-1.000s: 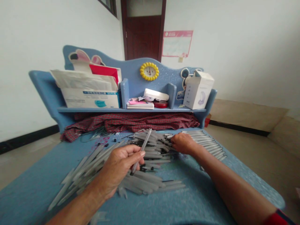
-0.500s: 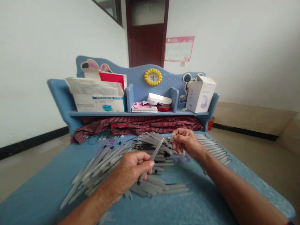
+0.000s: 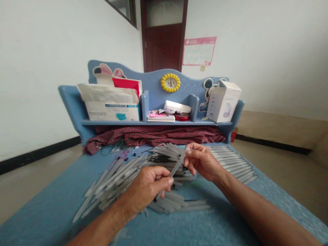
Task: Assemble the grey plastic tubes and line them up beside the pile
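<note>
Grip check: your left hand (image 3: pixel 148 186) pinches the tube (image 3: pixel 177 166) low, right hand (image 3: pixel 202 163) nips its tip; looks light, stiff, slick, so hold mid-shaft.

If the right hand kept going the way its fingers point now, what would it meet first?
The top end of the pen barrel held tilted in the left hand; the right hand seems almost on it, depth unclear.

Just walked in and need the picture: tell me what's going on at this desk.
A person's left hand grips a grey pen barrel, tilted up, while the right hand pinches its upper end. Below them a loose pile of like barrels lies on the blue desk, with a neat row laid out to the right.
</note>
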Tool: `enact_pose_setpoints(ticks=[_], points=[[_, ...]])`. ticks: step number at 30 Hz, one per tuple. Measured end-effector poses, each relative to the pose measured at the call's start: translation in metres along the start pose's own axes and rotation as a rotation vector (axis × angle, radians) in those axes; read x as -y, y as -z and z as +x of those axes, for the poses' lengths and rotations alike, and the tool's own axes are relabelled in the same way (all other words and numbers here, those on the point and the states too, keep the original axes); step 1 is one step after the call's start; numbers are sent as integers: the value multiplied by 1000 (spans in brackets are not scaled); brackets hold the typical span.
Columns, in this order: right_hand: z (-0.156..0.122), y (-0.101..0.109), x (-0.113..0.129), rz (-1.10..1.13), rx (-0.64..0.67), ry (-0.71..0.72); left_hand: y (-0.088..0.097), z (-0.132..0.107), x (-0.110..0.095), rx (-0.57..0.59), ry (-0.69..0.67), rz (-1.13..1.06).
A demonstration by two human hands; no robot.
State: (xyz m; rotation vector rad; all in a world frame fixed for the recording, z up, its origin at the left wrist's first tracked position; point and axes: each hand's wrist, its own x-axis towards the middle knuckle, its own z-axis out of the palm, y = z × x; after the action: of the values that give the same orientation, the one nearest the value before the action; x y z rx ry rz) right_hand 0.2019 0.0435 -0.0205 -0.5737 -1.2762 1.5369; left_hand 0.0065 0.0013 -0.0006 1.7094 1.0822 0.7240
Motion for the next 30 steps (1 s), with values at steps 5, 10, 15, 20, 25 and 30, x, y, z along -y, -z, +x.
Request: enact_pose_setpoints(ticks=[5,10,15,20,25,30], points=[[-1,3,2,-93,28,-76,-1,2,5,-11,25,20],[-2,18,10,-258,69,-173,0,5,11,-63,-7,91],[-4,24,16,-288,113,-195,3,1,5,-98,-125,278],[-4,20,12,-238,106,-209,3,-2,-1,-117,-140,323],[-4,14,3,-182,60,-181,3,-1,2,-163,-172,392],[-5,10,-1,-119,88,-155,3,-3,1,-178,-184,474]])
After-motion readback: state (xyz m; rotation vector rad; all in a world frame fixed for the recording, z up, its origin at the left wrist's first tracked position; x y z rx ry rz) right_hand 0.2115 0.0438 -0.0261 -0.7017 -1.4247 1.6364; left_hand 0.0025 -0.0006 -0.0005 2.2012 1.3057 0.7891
